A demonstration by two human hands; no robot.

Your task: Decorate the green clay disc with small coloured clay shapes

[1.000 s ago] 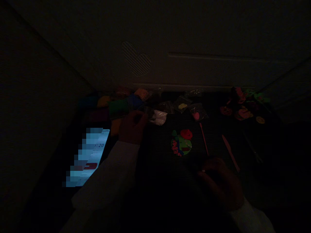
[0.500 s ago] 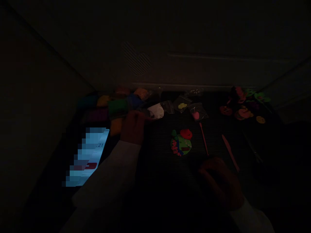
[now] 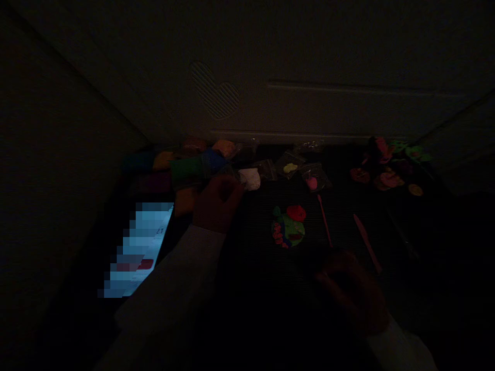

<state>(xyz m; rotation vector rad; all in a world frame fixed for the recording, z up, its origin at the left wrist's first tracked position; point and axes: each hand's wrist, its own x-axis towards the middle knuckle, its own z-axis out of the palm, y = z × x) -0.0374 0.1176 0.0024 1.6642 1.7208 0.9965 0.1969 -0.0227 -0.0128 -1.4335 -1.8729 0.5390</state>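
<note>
The scene is very dark. My left hand (image 3: 216,203) reaches to the back, thumb and fingertips closed at the clear end of a small plastic bag of white clay (image 3: 251,179). Closer to me, my right hand (image 3: 353,291) hovers with thumb and forefinger pressed together; a tiny pale speck may be between them, too dim to name. Between the hands lies a round green clay piece (image 3: 296,226) with a red shape, pink bits and a blue band. A thin pink modelling stick (image 3: 325,220) and a pink plastic knife (image 3: 366,242) lie right of it.
A lit phone (image 3: 149,247) rests beside my left forearm. Bags of coloured clay, including green (image 3: 186,170) and orange (image 3: 185,201), crowd the back left. Bags with yellow (image 3: 290,168) and pink clay (image 3: 311,183) lie mid-back. Clay flowers (image 3: 389,179) fill the back right, before a wall (image 3: 328,113).
The white clay bag shifted back and tilted, then settled lower, with my left hand moving slightly right beside it. My right hand stays nearly in place; the pale speck at its fingertips looks fainter.
</note>
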